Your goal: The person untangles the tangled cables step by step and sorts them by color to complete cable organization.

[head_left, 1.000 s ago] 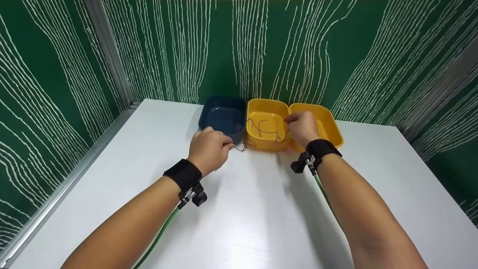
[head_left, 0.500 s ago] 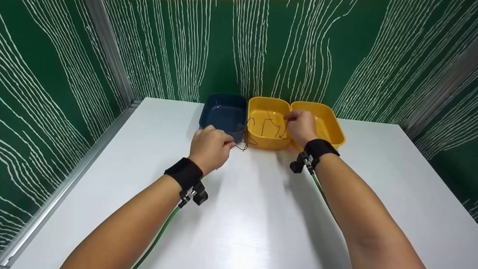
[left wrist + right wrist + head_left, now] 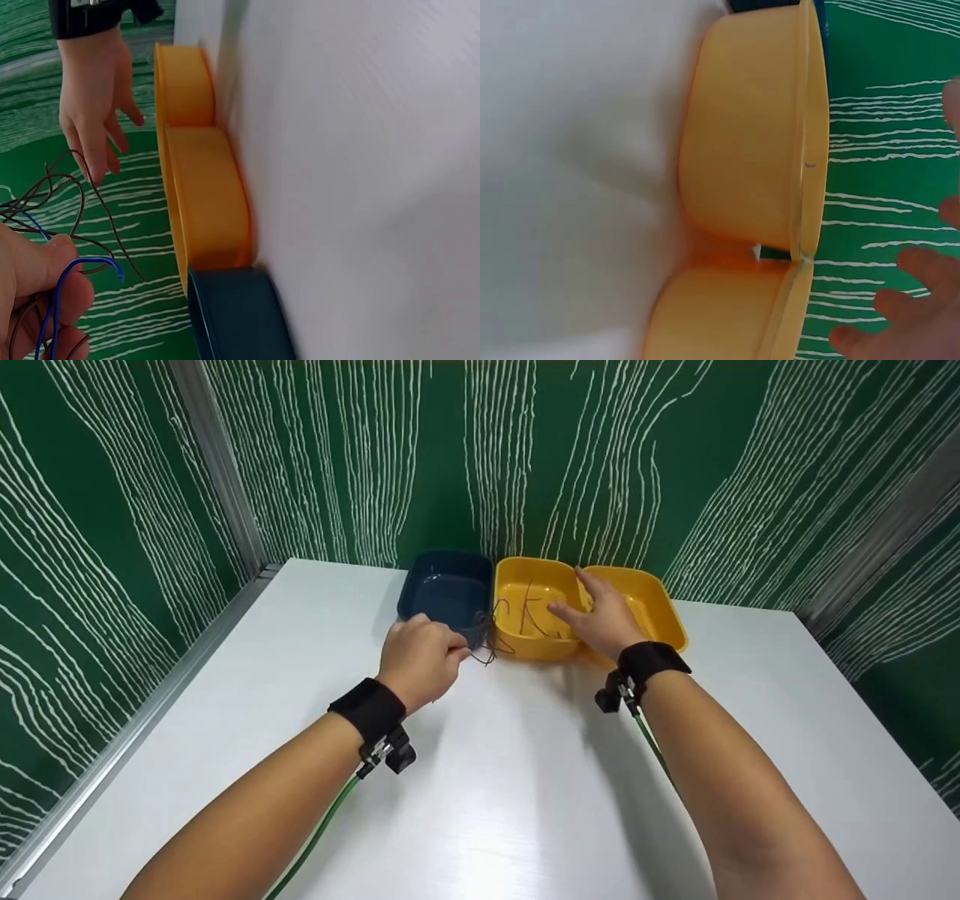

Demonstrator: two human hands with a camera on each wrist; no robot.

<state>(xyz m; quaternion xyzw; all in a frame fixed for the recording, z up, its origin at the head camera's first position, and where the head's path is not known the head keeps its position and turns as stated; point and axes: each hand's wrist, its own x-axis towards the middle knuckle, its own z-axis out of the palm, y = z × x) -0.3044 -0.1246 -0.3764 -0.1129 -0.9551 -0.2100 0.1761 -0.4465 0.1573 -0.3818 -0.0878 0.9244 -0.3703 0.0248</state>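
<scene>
The left hand (image 3: 421, 660) pinches a bundle of thin wires in front of the dark blue bin (image 3: 448, 585); in the left wrist view brown wires (image 3: 82, 202) and a blue wire (image 3: 56, 292) run through its fingers. Loose ends of wire (image 3: 531, 607) reach over the middle yellow bin (image 3: 538, 648). Above the inner sides of the two yellow bins, the right hand (image 3: 604, 619) has its thumb and forefinger spread apart, with nothing between them. The right wrist view shows the fingers of the right hand (image 3: 915, 300) parted beside the bins' rims.
The right yellow bin (image 3: 660, 611) stands against the middle one, and all three bins sit side by side at the back of the white table (image 3: 480, 780). Behind them rises a green wall (image 3: 442, 457) with white lines. Green cables (image 3: 319, 836) run from both wristbands.
The right hand has let go of the wire and spread its thumb and fingers. The wire over the middle yellow bin has shifted. The left hand has stayed nearly still, holding the bundle.
</scene>
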